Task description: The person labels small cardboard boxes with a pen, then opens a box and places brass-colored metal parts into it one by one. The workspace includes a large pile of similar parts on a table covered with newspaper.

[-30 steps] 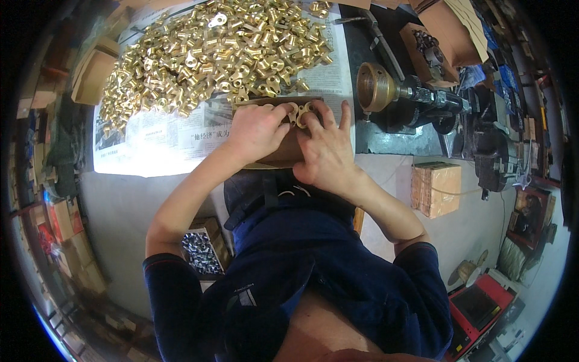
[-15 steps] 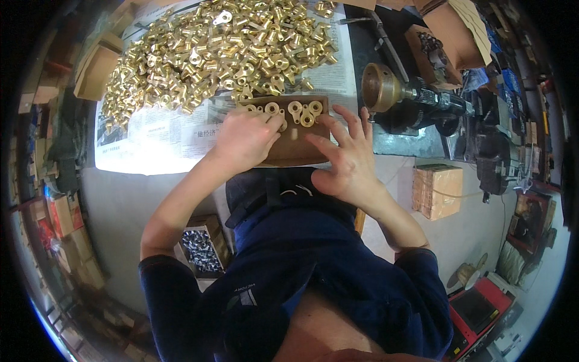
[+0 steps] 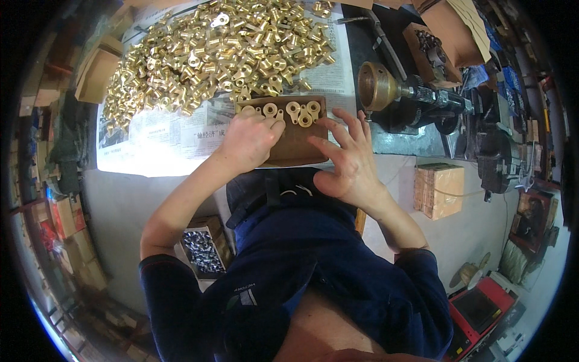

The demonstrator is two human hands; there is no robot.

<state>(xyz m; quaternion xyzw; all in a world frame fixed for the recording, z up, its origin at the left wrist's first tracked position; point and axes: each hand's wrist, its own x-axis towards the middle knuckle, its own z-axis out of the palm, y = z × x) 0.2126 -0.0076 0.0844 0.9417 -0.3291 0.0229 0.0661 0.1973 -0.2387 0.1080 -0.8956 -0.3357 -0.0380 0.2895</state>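
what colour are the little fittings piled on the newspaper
Shiny golden brass fittings, clearest in the head view.

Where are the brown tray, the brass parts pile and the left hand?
brown tray (image 3: pixel 298 148), head view, bare floor of the tray.
brass parts pile (image 3: pixel 205 51), head view, middle of the heap.
left hand (image 3: pixel 250 140), head view, back of the hand.

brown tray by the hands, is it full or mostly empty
Mostly empty: the brown tray holds only a few brass fittings along its far edge. The left hand covers part of it.
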